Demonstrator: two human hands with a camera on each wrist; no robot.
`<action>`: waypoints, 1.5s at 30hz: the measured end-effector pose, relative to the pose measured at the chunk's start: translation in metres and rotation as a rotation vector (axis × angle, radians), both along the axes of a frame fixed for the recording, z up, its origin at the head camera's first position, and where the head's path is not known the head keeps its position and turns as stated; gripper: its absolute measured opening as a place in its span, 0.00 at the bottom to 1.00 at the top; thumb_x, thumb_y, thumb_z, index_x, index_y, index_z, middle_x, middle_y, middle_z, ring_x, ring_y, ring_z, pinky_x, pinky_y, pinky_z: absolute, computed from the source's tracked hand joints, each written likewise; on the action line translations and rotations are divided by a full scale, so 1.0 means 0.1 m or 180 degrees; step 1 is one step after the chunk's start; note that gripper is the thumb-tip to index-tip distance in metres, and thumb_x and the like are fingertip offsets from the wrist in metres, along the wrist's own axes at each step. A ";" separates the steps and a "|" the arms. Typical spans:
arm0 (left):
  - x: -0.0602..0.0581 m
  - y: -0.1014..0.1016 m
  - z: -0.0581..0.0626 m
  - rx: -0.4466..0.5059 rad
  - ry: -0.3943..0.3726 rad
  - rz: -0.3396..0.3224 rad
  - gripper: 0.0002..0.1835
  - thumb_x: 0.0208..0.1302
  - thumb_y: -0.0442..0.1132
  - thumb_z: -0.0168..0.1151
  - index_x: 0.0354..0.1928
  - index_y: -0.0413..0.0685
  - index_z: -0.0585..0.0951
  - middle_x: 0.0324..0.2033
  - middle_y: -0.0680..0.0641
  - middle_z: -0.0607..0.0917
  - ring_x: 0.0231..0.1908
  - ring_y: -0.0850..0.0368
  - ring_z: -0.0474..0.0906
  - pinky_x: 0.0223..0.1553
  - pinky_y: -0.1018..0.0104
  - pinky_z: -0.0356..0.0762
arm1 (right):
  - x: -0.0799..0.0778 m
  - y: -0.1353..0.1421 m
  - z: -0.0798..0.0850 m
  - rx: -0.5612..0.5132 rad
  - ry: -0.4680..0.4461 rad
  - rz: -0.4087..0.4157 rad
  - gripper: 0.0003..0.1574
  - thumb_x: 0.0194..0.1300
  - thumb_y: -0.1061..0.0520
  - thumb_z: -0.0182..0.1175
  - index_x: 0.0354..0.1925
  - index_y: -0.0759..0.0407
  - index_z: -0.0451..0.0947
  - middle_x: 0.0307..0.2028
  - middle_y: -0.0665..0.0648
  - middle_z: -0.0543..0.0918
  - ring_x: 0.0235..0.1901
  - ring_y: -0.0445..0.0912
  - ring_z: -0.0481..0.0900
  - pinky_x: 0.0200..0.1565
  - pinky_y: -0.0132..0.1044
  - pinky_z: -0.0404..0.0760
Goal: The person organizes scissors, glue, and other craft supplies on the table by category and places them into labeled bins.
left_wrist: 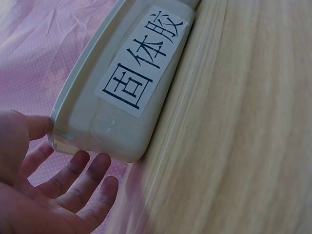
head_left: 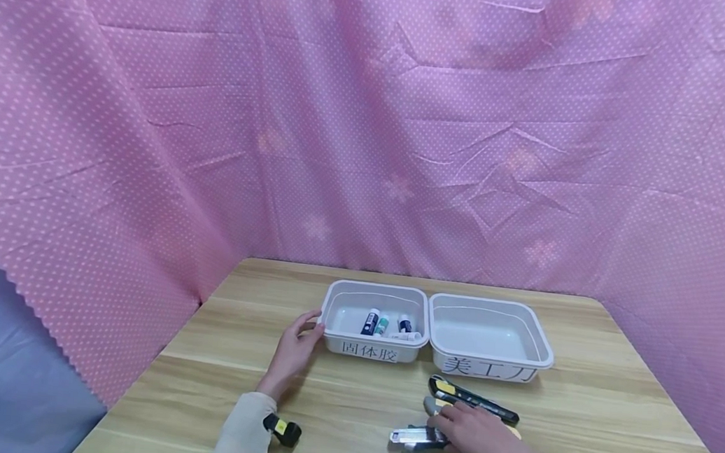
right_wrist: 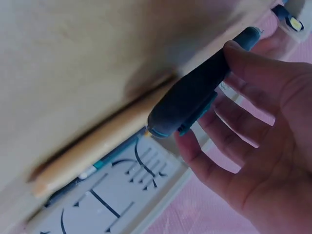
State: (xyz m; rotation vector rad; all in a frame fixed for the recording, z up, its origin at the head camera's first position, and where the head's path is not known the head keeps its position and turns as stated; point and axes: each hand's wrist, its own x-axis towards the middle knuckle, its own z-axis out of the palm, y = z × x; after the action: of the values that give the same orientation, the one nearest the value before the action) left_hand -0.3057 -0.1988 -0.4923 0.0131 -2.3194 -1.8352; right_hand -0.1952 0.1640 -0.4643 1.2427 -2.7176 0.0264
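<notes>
My left hand [head_left: 295, 349] rests at the left end of a white plastic box [left_wrist: 117, 131], its thumb touching the rim and its fingers relaxed along the end wall. Several glue sticks [head_left: 370, 322] lie inside that box. Low over the table, my right hand [head_left: 480, 435] pinches a dark utility knife [right_wrist: 195, 87] with a teal slider between thumb and fingers. A silver front part [head_left: 407, 436] juts left from under this hand in the head view. Just beyond it lie a black utility knife [head_left: 483, 403] and a yellow one with a grey end [head_left: 431, 405], partly hidden by the hand.
A second white box [head_left: 488, 326] with a printed label stands right beside the first, toward the table's back. Both boxes rest on the wooden table [head_left: 200, 383]. Pink dotted cloth [head_left: 369, 129] hangs behind and at the sides. A black strap with a buckle [head_left: 282, 429] circles the left wrist.
</notes>
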 end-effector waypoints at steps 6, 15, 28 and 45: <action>0.00 -0.01 0.00 -0.0012 -0.0007 -0.0014 0.24 0.76 0.44 0.60 0.70 0.50 0.75 0.58 0.35 0.81 0.58 0.41 0.81 0.62 0.50 0.79 | -0.06 0.02 0.13 -0.0275 0.0449 -0.0023 0.23 0.57 0.55 0.74 0.52 0.52 0.83 0.43 0.50 0.84 0.40 0.45 0.81 0.38 0.39 0.84; 0.00 0.01 0.01 0.0010 -0.0051 0.0008 0.23 0.76 0.44 0.60 0.70 0.51 0.75 0.57 0.36 0.81 0.57 0.42 0.82 0.60 0.51 0.80 | -0.22 0.12 0.39 -0.0720 0.0868 -0.0044 0.25 0.54 0.56 0.77 0.52 0.52 0.83 0.42 0.48 0.85 0.39 0.45 0.83 0.35 0.40 0.84; 0.00 0.01 0.02 0.0041 -0.0004 0.0009 0.23 0.76 0.42 0.60 0.70 0.49 0.75 0.57 0.34 0.82 0.54 0.41 0.83 0.58 0.49 0.80 | -0.35 0.23 0.68 -0.0850 0.0662 -0.0486 0.25 0.60 0.61 0.74 0.56 0.56 0.83 0.46 0.53 0.87 0.46 0.48 0.85 0.45 0.46 0.86; 0.02 0.02 0.05 0.0015 0.0041 0.0004 0.22 0.76 0.42 0.59 0.69 0.47 0.75 0.56 0.33 0.82 0.53 0.42 0.84 0.58 0.50 0.81 | -0.61 0.28 0.83 -0.1050 0.0564 -0.0504 0.26 0.61 0.66 0.72 0.58 0.62 0.82 0.49 0.58 0.86 0.48 0.53 0.85 0.49 0.50 0.86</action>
State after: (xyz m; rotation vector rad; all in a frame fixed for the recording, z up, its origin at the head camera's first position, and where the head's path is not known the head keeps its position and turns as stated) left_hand -0.3037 -0.1968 -0.4875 0.0032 -2.3060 -1.8346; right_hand -0.2563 0.1915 -0.3814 0.8918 -2.5192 0.3166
